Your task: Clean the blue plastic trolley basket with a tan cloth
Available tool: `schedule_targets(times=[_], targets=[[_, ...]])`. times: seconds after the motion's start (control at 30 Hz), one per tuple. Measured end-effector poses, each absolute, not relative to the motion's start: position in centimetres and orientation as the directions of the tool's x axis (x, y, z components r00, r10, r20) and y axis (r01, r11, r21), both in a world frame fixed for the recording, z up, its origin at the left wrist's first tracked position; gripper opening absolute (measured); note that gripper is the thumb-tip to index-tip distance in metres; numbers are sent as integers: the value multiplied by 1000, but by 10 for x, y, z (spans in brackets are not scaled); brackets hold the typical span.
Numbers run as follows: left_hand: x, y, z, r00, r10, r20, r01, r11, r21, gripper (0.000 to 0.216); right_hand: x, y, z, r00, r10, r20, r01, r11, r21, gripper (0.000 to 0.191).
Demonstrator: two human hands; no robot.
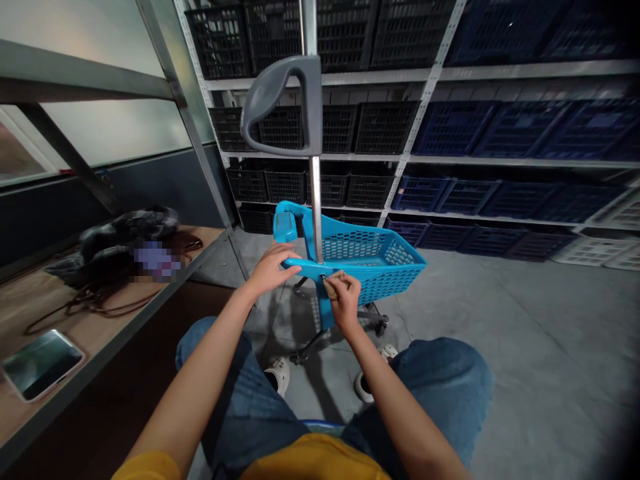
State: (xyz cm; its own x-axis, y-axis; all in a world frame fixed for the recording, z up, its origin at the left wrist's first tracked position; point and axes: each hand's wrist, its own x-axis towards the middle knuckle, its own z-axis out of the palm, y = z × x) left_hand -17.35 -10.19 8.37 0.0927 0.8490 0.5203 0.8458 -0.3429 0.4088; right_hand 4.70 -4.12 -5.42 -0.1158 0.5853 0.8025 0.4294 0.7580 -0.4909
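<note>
A blue plastic basket with honeycomb holes stands on a wheeled base in front of me. My left hand is closed around the near blue handle of the basket, thumb on its edge. My right hand is closed in a pinch against the frame, just below a small dark bolt or hole. A small brownish-grey piece shows at its fingertips, too small to name for sure. A metal pole rises from the basket between my hands. High on the pole sits a grey loop handle.
On my left, a wooden shelf carries a phone, a brown cord and a dark checked cloth. Racks of black crates and blue crates line the back. My knees flank the cart on the grey floor.
</note>
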Motion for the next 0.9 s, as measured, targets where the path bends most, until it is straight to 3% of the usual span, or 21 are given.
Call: schedule_targets(times=[0.1, 0.2, 0.33, 0.43, 0.6, 0.7, 0.8, 0.9], targets=[[-174, -102, 83, 95, 847, 523, 843, -348, 410, 25, 42, -34, -41, -94, 571, 816, 378, 778, -502, 24], [-174, -102, 82, 93, 847, 524, 844, -346, 409, 26, 46, -41, -67, -114, 606, 787, 359, 764, -536, 25], [-173, -101, 82, 97, 843, 530, 847, -349, 401, 26, 55, -57, -117, -287, 666, 688, 422, 733, -534, 21], [-173, -101, 82, 99, 837, 538, 844, -357, 401, 26, 50, -55, -108, -290, 649, 704, 428, 745, -511, 25], [-171, -103, 83, 93, 830, 550, 834, -367, 412, 25, 32, -37, -71, -251, 515, 820, 372, 833, -410, 30], [-171, -103, 83, 87, 836, 542, 835, -359, 418, 25, 39, -41, -107, -389, 493, 778, 419, 847, -327, 27], [-172, -101, 82, 82, 843, 532, 837, -348, 423, 25, 56, -52, -160, -604, 481, 636, 455, 863, -220, 21], [-172, -100, 82, 86, 843, 531, 837, -350, 421, 24, 63, -55, -175, -670, 464, 580, 459, 872, -167, 17]])
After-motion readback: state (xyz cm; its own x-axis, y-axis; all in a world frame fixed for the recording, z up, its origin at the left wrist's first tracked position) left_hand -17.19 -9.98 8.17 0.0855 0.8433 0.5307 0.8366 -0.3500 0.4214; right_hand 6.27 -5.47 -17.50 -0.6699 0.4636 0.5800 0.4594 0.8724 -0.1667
